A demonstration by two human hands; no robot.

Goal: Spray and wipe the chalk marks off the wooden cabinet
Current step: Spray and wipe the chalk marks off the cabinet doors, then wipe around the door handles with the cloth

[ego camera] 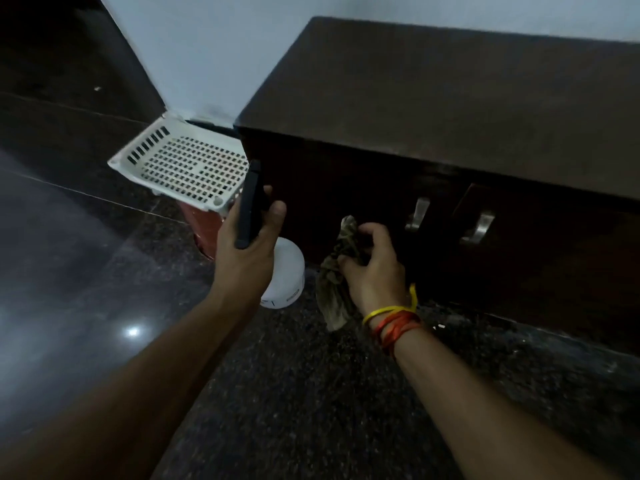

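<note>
A low dark wooden cabinet (433, 109) stands against the white wall, its front in shadow; no chalk marks show in this dim light. My left hand (247, 244) grips a spray bottle with a black head (250, 206) and a white body (285, 275), held near the cabinet's left front corner. My right hand (374, 268) holds a crumpled olive cloth (334, 282) close to the cabinet's front, left of two metal handles (417, 214). The cloth's lower end hangs down toward the floor.
A white perforated plastic basket (180, 164) leans by the wall left of the cabinet, with a red object (204, 230) under it. The floor is dark polished stone (86, 271). Coloured threads circle my right wrist (394, 320).
</note>
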